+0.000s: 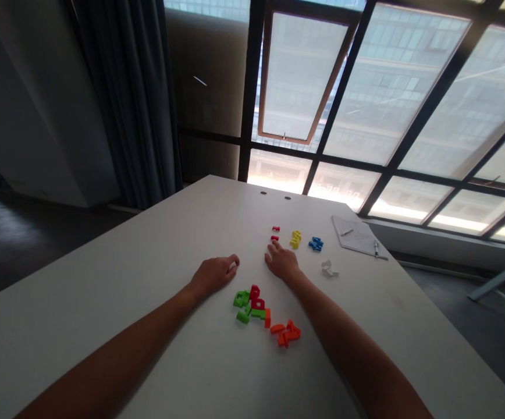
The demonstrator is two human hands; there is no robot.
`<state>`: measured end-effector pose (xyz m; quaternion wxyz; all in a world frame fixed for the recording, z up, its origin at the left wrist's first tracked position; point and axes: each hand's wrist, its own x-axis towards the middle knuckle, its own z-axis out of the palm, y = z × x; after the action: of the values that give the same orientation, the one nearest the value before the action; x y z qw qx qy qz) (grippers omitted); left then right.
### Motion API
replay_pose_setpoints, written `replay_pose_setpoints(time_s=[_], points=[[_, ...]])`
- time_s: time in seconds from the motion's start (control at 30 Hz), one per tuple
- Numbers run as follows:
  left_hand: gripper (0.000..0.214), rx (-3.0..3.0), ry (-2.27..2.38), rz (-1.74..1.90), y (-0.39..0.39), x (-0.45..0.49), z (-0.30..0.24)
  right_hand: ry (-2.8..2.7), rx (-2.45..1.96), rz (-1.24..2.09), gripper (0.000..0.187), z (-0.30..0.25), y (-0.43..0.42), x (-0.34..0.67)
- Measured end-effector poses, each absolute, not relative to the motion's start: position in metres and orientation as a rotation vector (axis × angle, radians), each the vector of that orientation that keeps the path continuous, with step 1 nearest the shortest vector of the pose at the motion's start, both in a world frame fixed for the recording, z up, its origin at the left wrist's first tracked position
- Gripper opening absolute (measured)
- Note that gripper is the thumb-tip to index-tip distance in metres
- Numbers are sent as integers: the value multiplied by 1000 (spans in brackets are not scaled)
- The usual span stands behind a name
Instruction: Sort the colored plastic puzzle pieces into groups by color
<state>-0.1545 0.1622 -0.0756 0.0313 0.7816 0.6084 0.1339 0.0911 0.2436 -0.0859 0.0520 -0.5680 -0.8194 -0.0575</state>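
My left hand rests on the white table, loosely curled and holding nothing. My right hand lies palm down with its fingers a little apart, its fingertips just short of several small red plastic pieces. Between and below my hands sits a heap of green and red plastic pieces, with orange plastic pieces beside it. Farther out lie yellow plastic pieces, blue plastic pieces and white plastic pieces.
A sheet of written paper with a pen and a second slim writing tool lies near the table's far right edge. Two small holes mark the far end of the table. Beyond it stand a large window and a dark curtain.
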Motion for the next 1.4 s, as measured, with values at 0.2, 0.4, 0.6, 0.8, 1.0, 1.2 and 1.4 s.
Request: replay_pose_setpoints(time_s=[0.2,0.4,0.6,0.8,1.0,1.2,1.4], points=[[24,2388,1868,403,163,-154,-75,-2410,-1846,-152,48,-86,276,79],[25,2368,1861,376,164,-154,-75,-2408,-1856,-64,50,-88,292,79],[23,2375,1858,397,163,-154,-74,-2362,-1868,-56,58,-90,296,80],[24,2345,1868,374,161,-153,-71,-2239,-1800,-41,64,-92,284,84],[25,2400,1855,392,162,-155,-73,-2347,-1526,94,42,-88,252,94],[25,2402,1850,417,162,-157,-75,-2480,-1157,333,39,-88,191,113],[26,2409,1844,429,162,-157,-76,-2587,-818,413,44,-89,150,132]])
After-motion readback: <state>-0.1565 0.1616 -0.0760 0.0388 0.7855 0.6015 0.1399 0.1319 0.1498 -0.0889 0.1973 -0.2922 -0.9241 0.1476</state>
